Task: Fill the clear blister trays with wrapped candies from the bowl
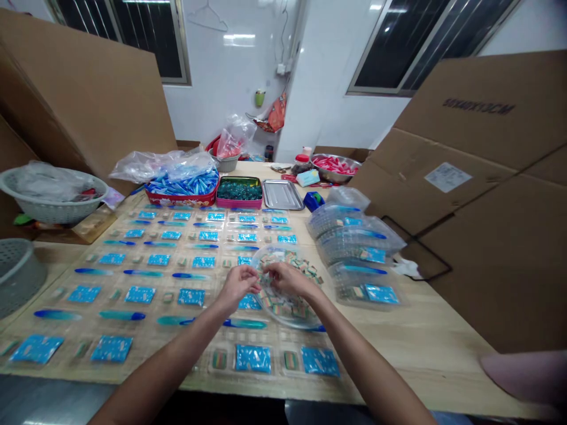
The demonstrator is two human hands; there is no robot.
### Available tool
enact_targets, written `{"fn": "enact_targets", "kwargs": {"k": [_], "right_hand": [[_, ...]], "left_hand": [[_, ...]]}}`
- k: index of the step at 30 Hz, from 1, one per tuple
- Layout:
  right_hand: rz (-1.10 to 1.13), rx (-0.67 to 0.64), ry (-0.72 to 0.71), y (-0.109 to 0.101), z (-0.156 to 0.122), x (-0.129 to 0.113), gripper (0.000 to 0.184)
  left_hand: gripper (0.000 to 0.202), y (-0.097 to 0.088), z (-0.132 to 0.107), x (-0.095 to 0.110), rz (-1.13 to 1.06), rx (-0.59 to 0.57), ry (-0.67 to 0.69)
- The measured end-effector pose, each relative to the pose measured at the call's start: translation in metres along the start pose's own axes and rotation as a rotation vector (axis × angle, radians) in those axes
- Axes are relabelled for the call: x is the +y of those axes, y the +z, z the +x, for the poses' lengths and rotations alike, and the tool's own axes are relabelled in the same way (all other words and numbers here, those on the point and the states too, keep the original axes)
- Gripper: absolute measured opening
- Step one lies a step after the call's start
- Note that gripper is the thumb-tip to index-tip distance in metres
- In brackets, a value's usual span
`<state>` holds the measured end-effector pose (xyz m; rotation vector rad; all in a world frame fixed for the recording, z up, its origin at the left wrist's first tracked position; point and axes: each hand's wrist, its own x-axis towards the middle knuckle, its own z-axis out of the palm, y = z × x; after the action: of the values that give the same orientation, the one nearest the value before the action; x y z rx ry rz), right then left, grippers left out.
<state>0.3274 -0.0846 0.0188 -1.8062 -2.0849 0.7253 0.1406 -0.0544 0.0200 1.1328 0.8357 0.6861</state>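
Note:
My left hand (237, 283) and my right hand (287, 278) meet at the left edge of a round clear plastic bowl (283, 316) full of small striped packets. Their pinched fingertips nearly touch above the packets, and whether either hand holds one is too small to tell. Below my left wrist lies a blue sachet (249, 302) in a clear plastic tray sheet (146, 339). That sheet covers much of the wooden table (425, 348), with rows of blue sachets, blue tubes (121, 316) and small packets in its pockets.
Clear bags of sachets (357, 254) are stacked to the right. At the far end stand a red tin of blue tubes (181, 198), a pink tray of dark green items (239, 192), a steel tray (282, 195) and a steel bowl of red items (334, 168). Large cardboard sheets (469, 177) flank the table.

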Motion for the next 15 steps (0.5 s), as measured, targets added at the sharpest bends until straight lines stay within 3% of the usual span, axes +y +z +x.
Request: {"fn": "enact_targets", "kwargs": {"k": [4,8,15], "right_hand": [[-0.102,-0.029,-0.015,0.003,0.009,-0.003,0.031],[-0.087,0.053,-0.033,0.008,0.000,-0.001,0.027],[0.031,0.155,0.120,-0.009,-0.019,0.021,0.014]], "left_hand": [[0.014,0.000,0.001,-0.001,0.006,0.007,-0.002],[0.011,0.002,0.001,-0.001,0.027,0.025,-0.006],[0.008,0.003,0.002,-0.002,0.020,0.045,-0.028]]}}
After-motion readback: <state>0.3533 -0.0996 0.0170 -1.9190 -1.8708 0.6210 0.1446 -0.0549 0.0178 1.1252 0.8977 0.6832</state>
